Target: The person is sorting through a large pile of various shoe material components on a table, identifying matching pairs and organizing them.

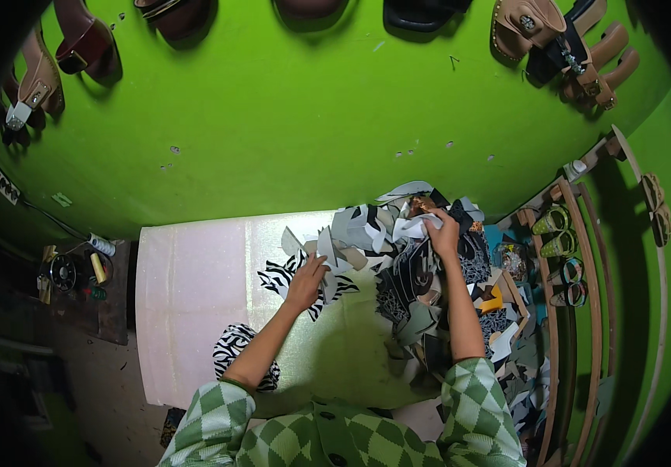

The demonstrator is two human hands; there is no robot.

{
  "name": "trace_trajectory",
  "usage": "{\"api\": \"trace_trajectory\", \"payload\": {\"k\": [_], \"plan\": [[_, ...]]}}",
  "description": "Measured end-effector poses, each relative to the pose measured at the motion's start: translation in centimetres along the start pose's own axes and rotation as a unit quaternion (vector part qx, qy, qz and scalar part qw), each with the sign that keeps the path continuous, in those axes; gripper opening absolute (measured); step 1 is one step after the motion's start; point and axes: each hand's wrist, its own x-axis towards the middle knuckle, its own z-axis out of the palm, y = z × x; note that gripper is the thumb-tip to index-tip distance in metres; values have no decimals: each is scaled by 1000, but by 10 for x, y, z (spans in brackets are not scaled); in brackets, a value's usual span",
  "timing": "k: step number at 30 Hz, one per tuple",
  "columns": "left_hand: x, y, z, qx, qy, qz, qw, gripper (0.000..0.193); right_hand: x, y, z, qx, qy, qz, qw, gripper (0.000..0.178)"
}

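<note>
My left hand (306,283) is closed on a few grey material scraps (327,243), above zebra-striped pieces (274,276) that lie on the pale, shiny tabletop (191,296). At the far right of the table, my right hand (444,230) pinches a white scrap (411,227) at the top of a large heap of offcuts (421,321). Grey, black, patterned and tan bits make up this heap. Beside my left forearm lies a second zebra-patterned bundle (232,343), partly covered by the arm.
A green wall (288,140) rises behind the table, with sandals (526,27) along its top. To the right stands a wooden rack (573,311) holding green sandals (558,244). A small dark table (109,311) with tools and a power strip (6,185) are at left.
</note>
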Motion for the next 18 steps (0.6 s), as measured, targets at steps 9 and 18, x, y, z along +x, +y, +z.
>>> {"api": "trace_trajectory", "payload": {"k": [9,18], "plan": [[-18,2,10,6,-156,-11,988,58,4,11,-22,18,64,16,998,23],[-29,22,35,39,-75,-44,995,34,7,27,-48,4,164,41,986,24]]}}
